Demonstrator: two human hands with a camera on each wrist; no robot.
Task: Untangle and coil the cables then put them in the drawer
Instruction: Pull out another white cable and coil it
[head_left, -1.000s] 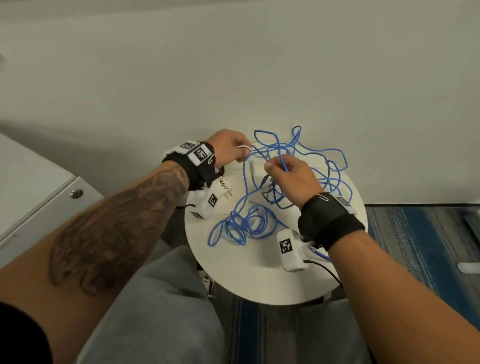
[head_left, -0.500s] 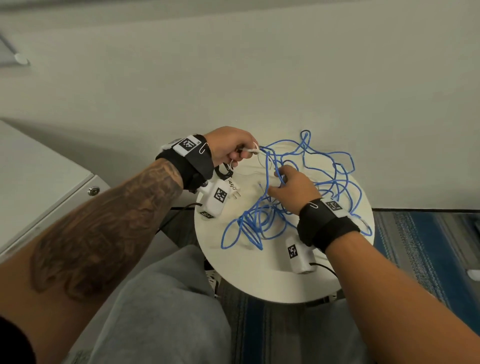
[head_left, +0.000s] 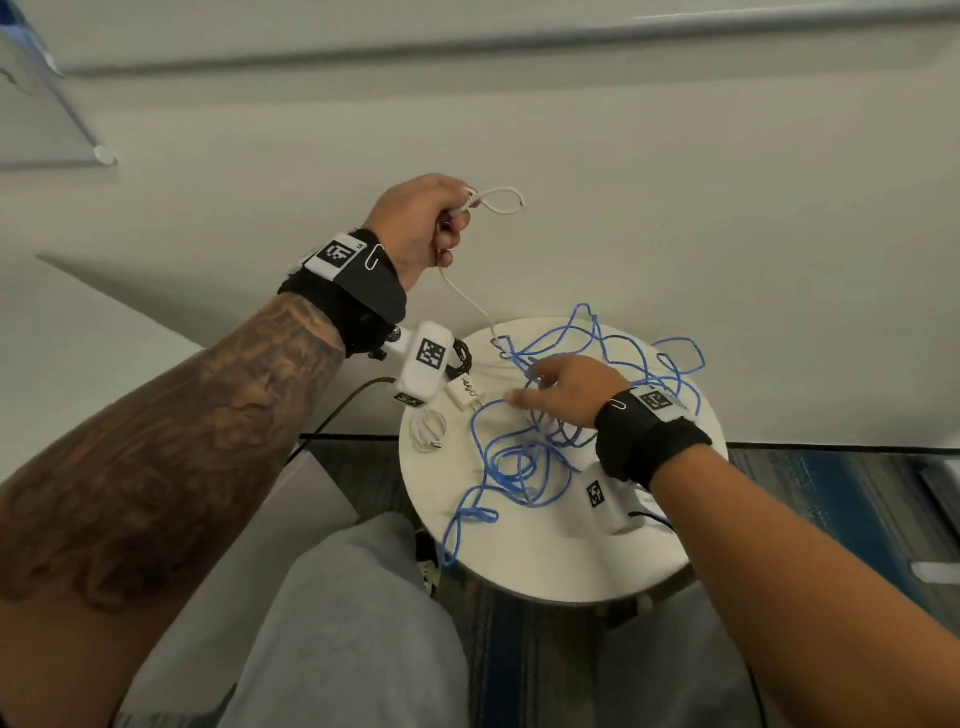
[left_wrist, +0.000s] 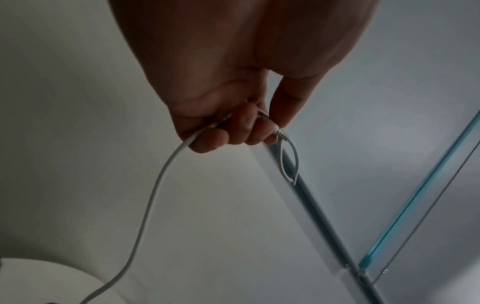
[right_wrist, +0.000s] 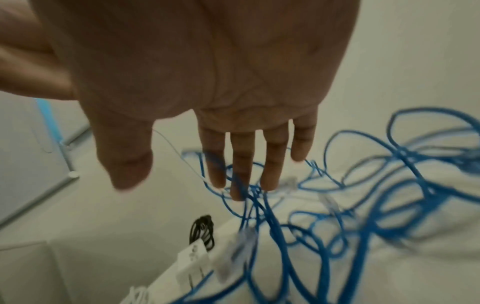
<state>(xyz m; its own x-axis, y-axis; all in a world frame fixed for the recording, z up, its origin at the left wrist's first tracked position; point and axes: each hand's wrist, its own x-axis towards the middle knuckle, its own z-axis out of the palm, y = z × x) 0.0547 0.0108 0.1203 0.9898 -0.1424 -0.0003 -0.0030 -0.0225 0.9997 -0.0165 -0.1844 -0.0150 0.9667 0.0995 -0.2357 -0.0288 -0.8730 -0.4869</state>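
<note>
A tangled blue cable (head_left: 545, 457) (right_wrist: 363, 216) sprawls over the round white table (head_left: 545, 566). My left hand (head_left: 431, 223) (left_wrist: 228, 127) is raised high above the table's far left and grips a thin white cable (head_left: 496, 200) (left_wrist: 155, 195); a small loop sticks out past the fingers and the rest slants down into the tangle. My right hand (head_left: 550, 384) (right_wrist: 249, 164) hovers flat over the blue tangle, fingers straight and spread, holding nothing. A small coiled white cable (head_left: 428, 431) lies at the table's left edge.
A white charger plug (head_left: 465, 392) and a black coiled cord (head_left: 462, 356) (right_wrist: 202, 230) sit at the table's left. A white cabinet (head_left: 62, 364) stands to the left, a wall behind. My grey-trousered knee (head_left: 353, 623) is under the table's near edge; blue carpet (head_left: 831, 493) lies right.
My left hand has lifted up and away from the table, drawing the white cable out of the tangle. My right hand let go of the blue cable and opened flat over it.
</note>
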